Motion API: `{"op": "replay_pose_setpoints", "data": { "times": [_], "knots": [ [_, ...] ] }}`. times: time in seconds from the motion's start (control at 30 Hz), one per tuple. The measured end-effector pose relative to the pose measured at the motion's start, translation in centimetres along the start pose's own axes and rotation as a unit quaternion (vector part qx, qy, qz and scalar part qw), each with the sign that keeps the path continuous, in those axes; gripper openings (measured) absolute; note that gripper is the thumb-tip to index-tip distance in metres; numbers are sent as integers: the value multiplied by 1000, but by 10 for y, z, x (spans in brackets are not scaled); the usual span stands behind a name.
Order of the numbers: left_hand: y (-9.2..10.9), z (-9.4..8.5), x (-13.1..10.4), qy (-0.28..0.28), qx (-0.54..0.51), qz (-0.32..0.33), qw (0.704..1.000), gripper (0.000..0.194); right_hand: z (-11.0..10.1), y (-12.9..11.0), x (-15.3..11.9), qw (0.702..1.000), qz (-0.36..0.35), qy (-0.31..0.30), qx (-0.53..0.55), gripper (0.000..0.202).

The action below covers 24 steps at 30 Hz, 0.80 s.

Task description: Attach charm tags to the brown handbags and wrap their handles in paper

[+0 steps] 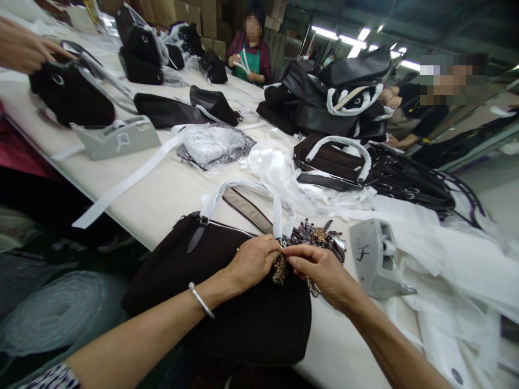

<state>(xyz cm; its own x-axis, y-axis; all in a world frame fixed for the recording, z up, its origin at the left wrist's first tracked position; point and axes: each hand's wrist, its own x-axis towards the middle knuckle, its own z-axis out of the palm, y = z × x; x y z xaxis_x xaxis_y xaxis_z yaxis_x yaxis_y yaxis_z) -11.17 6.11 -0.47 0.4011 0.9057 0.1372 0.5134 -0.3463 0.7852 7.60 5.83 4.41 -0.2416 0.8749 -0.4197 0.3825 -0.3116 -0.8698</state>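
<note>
A dark brown handbag (243,324) lies at the table's near edge, its handles (243,186) wrapped in white paper. My left hand (255,262) is closed at the base of the right handle end, pinching a leopard-print charm (279,269) by its upper part. From the right, my right hand (316,265) meets it with thumb and fingertips pressed together at the same spot. The small fitting between the fingertips is mostly hidden. Just behind my right hand lies a pile of leopard-print charms (320,235) with shiny metal parts.
A grey tape dispenser (371,256) stands right of the charms; another dispenser (117,138) is at the left. Plastic-wrapped goods (214,146) and white paper strips (438,259) cover the middle and right. Stacked black bags (324,102) are behind. A co-worker's hand (24,46) touches a bag at left.
</note>
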Motion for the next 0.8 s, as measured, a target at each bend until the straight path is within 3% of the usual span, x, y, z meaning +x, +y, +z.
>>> {"op": "replay_pose_setpoints", "data": {
  "times": [0.1, 0.23, 0.4, 0.53, 0.8],
  "knots": [
    [-2, 3, 1, 6, -78, 3, 997, 20, 7, 6, 3, 991, -61, 81, -92, 27],
    [-6, 6, 1, 9, -100, 22, 995, 23, 9, 7, 8, 978, -89, 117, -151, 20],
    [-10, 11, 0, 19, -72, 27, 997, 23, 7, 4, 8, 981, -76, 107, -143, 23],
    [-8, 13, -1, 50, -41, -14, 998, 21, 9, 2, 9, 989, -69, 99, -87, 24],
    [-3, 4, 2, 43, -104, -45, 993, 19, 9, 1, 10, 987, -84, 94, -105, 22]
  ]
}}
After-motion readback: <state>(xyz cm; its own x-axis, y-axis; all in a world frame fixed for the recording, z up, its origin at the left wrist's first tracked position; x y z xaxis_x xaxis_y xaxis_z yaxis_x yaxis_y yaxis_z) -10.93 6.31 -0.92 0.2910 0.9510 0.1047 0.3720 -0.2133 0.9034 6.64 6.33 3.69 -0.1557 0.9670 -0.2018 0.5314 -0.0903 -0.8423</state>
